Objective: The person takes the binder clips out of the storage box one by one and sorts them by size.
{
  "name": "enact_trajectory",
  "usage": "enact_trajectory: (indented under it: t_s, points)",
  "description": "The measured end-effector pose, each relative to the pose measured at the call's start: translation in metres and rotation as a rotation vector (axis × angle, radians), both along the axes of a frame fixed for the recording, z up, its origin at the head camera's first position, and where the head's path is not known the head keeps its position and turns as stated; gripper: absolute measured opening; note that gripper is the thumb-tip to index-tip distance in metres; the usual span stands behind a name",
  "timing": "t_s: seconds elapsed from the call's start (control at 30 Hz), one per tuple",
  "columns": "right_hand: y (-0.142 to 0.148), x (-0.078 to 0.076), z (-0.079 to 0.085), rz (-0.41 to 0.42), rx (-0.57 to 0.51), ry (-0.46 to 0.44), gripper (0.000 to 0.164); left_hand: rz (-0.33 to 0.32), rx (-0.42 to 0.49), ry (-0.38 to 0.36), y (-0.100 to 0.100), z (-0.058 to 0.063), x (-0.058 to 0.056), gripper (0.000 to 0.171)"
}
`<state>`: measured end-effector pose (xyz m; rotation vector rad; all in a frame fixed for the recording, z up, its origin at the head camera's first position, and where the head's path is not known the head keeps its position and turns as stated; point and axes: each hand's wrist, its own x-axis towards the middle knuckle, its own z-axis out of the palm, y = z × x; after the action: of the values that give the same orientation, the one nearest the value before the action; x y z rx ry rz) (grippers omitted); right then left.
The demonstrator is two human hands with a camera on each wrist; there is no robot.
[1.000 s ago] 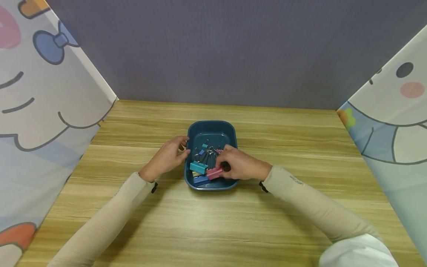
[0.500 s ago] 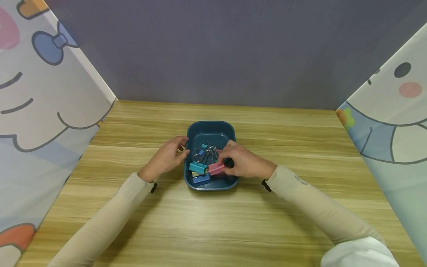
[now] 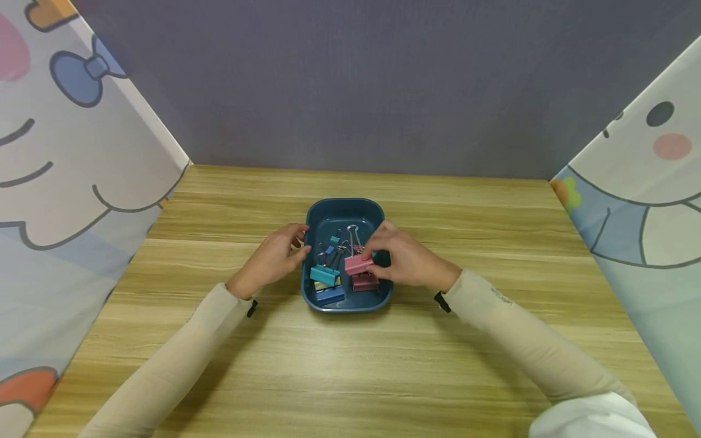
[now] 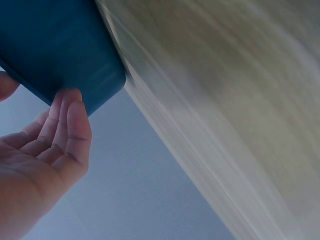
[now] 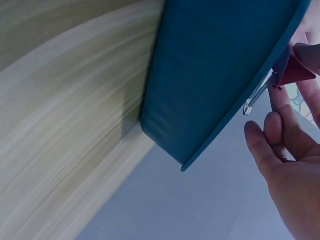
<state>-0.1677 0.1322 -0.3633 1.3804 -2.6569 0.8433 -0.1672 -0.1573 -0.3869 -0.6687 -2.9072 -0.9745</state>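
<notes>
A dark blue plastic tray [image 3: 347,311] on the table holds binder clips of several colours. My right hand [image 3: 408,258] pinches a large pink binder clip [image 3: 358,264] by its end, with its wire handles pointing up and away. In the right wrist view this clip [image 5: 296,72] shows just past the tray's rim. Beneath it lies a dark red binder clip [image 3: 364,281]. To the left are a large teal clip [image 3: 324,275], a blue clip [image 3: 330,295] and a partly hidden yellowish one. My left hand [image 3: 274,258] rests with loosely bent fingers against the tray's left side.
Smaller clips, among them a small teal one [image 3: 334,239] and a small blue one [image 3: 330,250], lie farther back in the tray. The wood-grain table [image 3: 350,371] meets a grey panel [image 3: 372,91] behind and printed cloth [image 3: 82,152] at the sides.
My right hand has lifted the pink binder clip up and away from the tray's near end, uncovering the dark red clip below. The left hand has stayed at the tray's side.
</notes>
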Motion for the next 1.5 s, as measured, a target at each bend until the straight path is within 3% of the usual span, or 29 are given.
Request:
enact_trajectory:
  t_s: [0.3, 1.5]
  points:
    - [0.006, 0.000, 0.002, -0.025, -0.053, -0.020, 0.013, -0.012, 0.016, 0.007, 0.001, 0.000, 0.000, 0.044]
    - [0.037, -0.010, 0.010, -0.087, -0.210, 0.054, 0.021, -0.010, 0.018, -0.011, 0.001, 0.002, 0.002, 0.045]
